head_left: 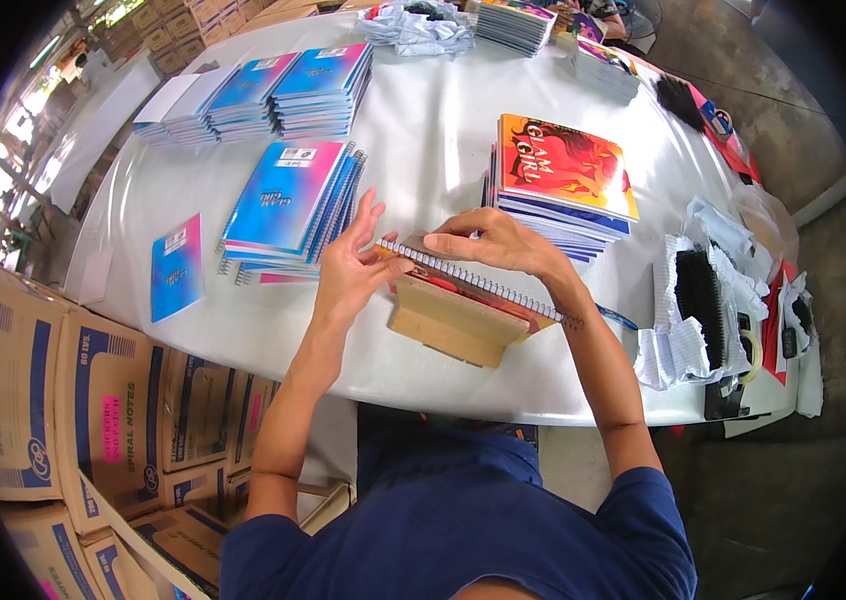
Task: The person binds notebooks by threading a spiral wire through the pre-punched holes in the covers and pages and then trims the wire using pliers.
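your left hand (348,268) and right hand (491,240) pinch the spiral notebook (473,285) by its wire edge; its long axis runs left-to-right between them, tilting away rightward; the cover underneath is mostly hidden.

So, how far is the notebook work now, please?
Done: stacks of bound notebooks, blue-pink and orange-topped, lie on the table. In hand: the left hand and right hand hold one notebook at its spiral. Left: black combs lie to the right; how many notebooks remain is unclear.
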Demonstrator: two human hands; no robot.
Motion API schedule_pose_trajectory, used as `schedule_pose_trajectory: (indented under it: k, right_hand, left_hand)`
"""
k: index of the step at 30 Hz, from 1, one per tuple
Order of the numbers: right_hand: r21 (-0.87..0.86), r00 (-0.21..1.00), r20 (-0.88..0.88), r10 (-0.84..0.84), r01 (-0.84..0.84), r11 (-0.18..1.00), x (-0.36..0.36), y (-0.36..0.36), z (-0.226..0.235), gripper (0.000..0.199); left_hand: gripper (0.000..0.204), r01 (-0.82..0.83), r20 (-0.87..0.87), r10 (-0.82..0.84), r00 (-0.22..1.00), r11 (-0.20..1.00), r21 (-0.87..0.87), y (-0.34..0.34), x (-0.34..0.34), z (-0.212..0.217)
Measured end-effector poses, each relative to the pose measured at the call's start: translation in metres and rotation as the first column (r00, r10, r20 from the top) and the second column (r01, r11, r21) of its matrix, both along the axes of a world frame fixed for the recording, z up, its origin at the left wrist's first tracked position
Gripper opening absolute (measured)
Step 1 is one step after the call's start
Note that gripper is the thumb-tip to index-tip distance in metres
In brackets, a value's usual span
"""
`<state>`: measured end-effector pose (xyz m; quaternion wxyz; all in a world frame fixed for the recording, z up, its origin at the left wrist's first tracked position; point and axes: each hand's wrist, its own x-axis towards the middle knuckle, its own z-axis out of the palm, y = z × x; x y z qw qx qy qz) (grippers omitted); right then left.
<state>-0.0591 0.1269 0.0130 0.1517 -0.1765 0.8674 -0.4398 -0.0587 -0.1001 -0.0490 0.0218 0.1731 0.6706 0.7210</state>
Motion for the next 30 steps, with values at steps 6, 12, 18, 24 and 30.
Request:
schedule_pose_trajectory:
  k: [6,12,18,24,30]
  right_hand:
    - [0.073,0.939,-0.344,0.001,0.026,0.997,0.015,0.044,-0.045,0.051]
    - [0.400,0.856,-0.515,-0.050,0.292,0.869,0.081,0.098,-0.099,0.062]
    - [0.583,0.852,-0.378,-0.362,0.523,0.622,0.164,0.151,-0.095,0.065]
    - [0.376,0.652,-0.694,-0.306,0.690,0.619,0.178,0.137,-0.122,0.047]
    - [-0.113,0.719,-0.571,-0.397,0.410,0.905,0.199,0.045,-0.041,0.037]
  left_hand:
    - [0.070,0.402,0.018,-0.402,0.915,0.912,-0.085,-0.007,-0.021,-0.004]
    - [0.062,0.169,-0.173,-0.179,0.969,0.983,-0.070,-0.002,-0.030,0.060]
    - [0.057,-0.080,-0.359,0.001,0.933,0.976,-0.204,-0.031,0.043,0.124]
    - [0.057,-0.168,-0.578,-0.291,0.763,0.774,-0.611,0.044,0.095,0.053]
    - [0.061,-0.509,-0.737,-0.324,0.593,0.559,-0.655,0.070,0.092,0.017]
